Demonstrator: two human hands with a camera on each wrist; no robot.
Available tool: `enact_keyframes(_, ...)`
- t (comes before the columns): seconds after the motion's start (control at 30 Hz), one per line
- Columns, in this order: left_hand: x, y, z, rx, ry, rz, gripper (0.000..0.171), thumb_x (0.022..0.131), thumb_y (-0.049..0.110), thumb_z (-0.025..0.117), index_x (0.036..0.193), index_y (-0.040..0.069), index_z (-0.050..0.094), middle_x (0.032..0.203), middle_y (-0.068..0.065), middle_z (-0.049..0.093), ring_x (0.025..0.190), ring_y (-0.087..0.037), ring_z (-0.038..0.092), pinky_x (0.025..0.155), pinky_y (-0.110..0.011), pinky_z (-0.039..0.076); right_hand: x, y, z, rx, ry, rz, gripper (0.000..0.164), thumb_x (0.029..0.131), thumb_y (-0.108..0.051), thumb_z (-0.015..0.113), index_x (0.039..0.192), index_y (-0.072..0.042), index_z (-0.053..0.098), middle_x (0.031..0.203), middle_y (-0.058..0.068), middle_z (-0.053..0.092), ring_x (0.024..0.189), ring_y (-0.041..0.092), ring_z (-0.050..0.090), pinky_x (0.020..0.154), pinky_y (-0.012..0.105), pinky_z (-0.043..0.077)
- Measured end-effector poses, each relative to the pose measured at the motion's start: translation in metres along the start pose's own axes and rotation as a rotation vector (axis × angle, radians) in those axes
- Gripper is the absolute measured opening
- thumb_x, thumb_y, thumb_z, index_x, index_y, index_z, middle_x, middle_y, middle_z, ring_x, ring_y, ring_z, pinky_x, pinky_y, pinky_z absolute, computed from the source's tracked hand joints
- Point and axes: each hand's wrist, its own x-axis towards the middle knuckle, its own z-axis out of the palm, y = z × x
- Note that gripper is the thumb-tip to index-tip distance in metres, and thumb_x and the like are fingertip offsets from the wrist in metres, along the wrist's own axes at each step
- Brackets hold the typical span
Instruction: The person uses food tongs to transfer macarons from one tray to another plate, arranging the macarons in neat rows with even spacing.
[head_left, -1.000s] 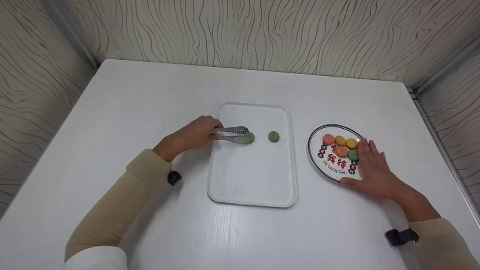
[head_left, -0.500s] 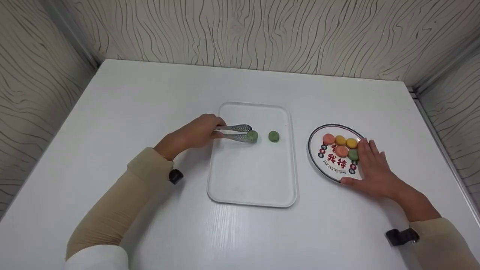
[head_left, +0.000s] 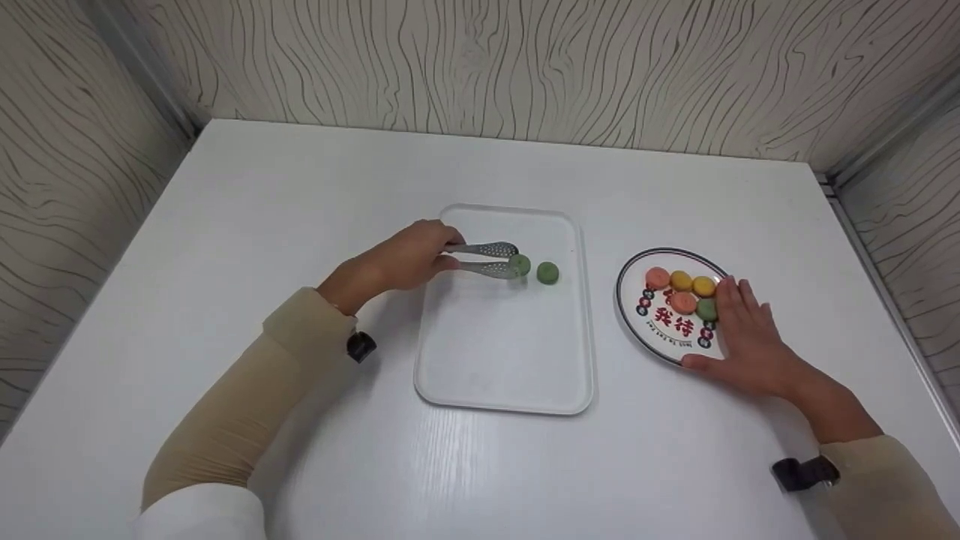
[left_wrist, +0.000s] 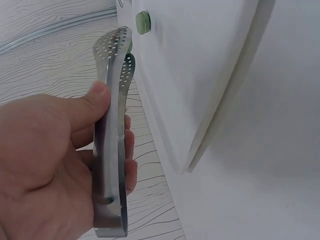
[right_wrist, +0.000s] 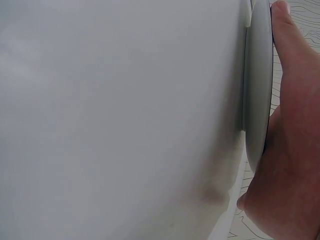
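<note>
My left hand (head_left: 412, 256) grips metal tongs (head_left: 480, 249) with perforated tips. Between those tips, above the white tray (head_left: 504, 352), is a small green macaron (head_left: 520, 265); in the left wrist view the tongs (left_wrist: 109, 165) mostly hide it. Just to its right a second green macaron (head_left: 548, 273) lies on the tray. My right hand (head_left: 754, 341) rests against the right rim of a round plate (head_left: 630, 296), fingers straight and thumb at the near edge. Pink, yellow and green macarons (head_left: 683, 303) sit on the plate, the green one beside my fingers.
Tray and plate stand apart on a white table (head_left: 315, 180), with the plate to the right. Wood-patterned panels (head_left: 480, 67) rise behind the table and at both sides. A raised lip runs around the tray.
My left hand has moved right and slightly away from me, carrying the green macaron in the tongs closer to the other one on the tray. My right hand and the plate stay put.
</note>
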Motion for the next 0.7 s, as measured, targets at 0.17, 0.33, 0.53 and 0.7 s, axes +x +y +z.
enact_keyframes(0.17,0.004,0.005,-0.001,-0.006,0.002,0.012,0.031,0.100,0.008,0.065,0.128,-0.005,0.064,0.123,-0.017,0.068,0.110,-0.027,0.060,0.097,-0.040,0.049,0.000,0.002,0.000,-0.003,0.002,-0.003,0.130,0.087,-0.059,0.072,0.155,0.009,-0.017,0.163,0.034,-0.014,0.149,0.047,-0.022,0.113,0.073,-0.007)
enact_keyframes(0.33,0.008,0.012,-0.002,0.012,0.000,0.013,0.032,0.100,0.010,0.065,0.129,-0.003,0.064,0.124,-0.016,0.068,0.110,-0.026,0.060,0.098,-0.039,0.048,0.000,0.002,0.001,-0.004,0.005,-0.004,0.131,0.087,-0.059,0.072,0.154,0.009,-0.017,0.163,0.034,-0.014,0.149,0.047,-0.021,0.114,0.072,-0.007)
enact_keyframes(0.53,0.013,0.021,-0.002,0.029,-0.011,0.019,0.033,0.102,0.013,0.064,0.131,-0.001,0.063,0.125,-0.016,0.066,0.110,-0.024,0.059,0.098,-0.037,0.049,0.000,0.001,0.000,0.000,0.002,-0.001,0.131,0.087,-0.060,0.072,0.154,0.010,-0.016,0.162,0.035,-0.013,0.149,0.047,-0.021,0.114,0.072,-0.008)
enact_keyframes(0.7,0.020,0.029,-0.001,0.050,-0.024,0.029,0.034,0.102,0.015,0.064,0.132,-0.001,0.062,0.125,-0.014,0.066,0.112,-0.024,0.059,0.099,-0.037,0.048,0.000,0.001,0.000,0.001,-0.003,0.002,0.131,0.087,-0.060,0.072,0.154,0.010,-0.017,0.162,0.035,-0.014,0.149,0.047,-0.022,0.114,0.072,-0.007)
